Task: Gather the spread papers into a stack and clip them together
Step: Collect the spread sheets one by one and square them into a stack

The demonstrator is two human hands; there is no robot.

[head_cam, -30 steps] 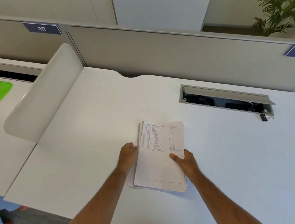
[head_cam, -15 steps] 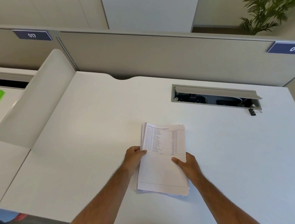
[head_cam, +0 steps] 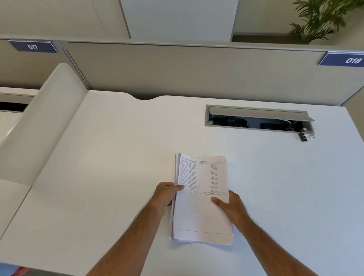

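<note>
Two hands pinch the white printed paper stack (head_cam: 202, 198); small black binder clip (head_cam: 303, 136) lies at two o'clock, nearer right hand (head_cam: 232, 209) than left hand (head_cam: 166, 194).

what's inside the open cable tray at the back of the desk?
Cable tray: dark cables and some small fittings show in the slot. Its raised lid hides the rear part. The binder clip lies outside, on the desk.

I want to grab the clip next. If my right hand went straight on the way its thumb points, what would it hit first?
Only the paper stack: the right hand aims up-left across it, not toward the binder clip, far off right.
</note>
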